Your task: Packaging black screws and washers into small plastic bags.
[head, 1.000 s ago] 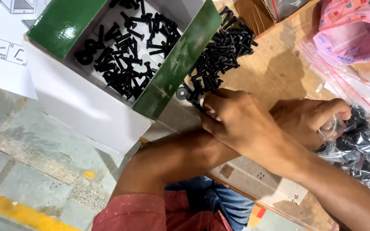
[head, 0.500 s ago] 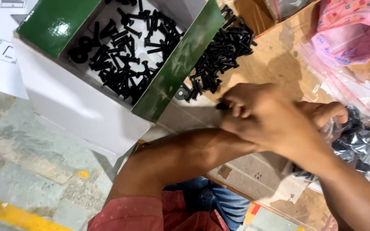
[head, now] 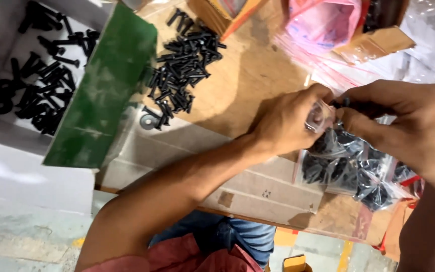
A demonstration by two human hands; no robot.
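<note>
A small clear plastic bag is pinched at its mouth by the left hand, grip closed on the film. A black bolt is held in the closed grip of the right hand, just at the bag's opening. Filled bags of black bolts are seen below both hands on the cardboard-covered bench. A loose heap of bolts is spread well left of the hands. A green-flapped box holding more bolts is set at the far left.
</note>
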